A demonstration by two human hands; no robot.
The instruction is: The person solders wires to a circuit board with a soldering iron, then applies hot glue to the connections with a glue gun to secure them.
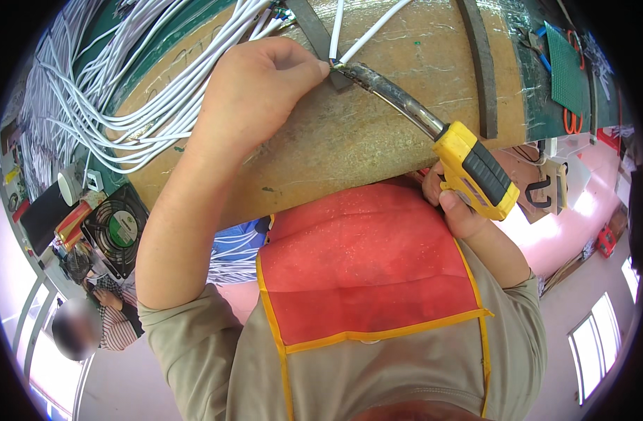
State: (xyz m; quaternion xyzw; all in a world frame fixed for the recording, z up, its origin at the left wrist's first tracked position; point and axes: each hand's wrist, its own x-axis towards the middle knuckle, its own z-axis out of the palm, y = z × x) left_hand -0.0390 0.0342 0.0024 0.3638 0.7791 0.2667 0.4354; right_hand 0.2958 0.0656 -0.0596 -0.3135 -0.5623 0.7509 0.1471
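Observation:
My right hand [463,209] is wrapped round the handle of a yellow-and-black soldering gun [479,170], its long metal barrel slanting up and left. The darkened tip reaches the coloured wire ends [337,64] of two white cables [366,40], which lie on the brown board [377,140] beside a dark grey strip [309,24]. Close by those ends, my left hand [255,91] is closed in a pinch. What sits between its fingertips is too small to make out. A thick bundle of white cables [174,105] runs behind and left of that hand.
Another dark strip [480,70] crosses the board on the right. Beyond it are blue-handled pliers [540,50], a green mesh sheet [568,70] and red-handled scissors [572,121]. A black fan [116,230] stands at the left; past it sits another person [118,326].

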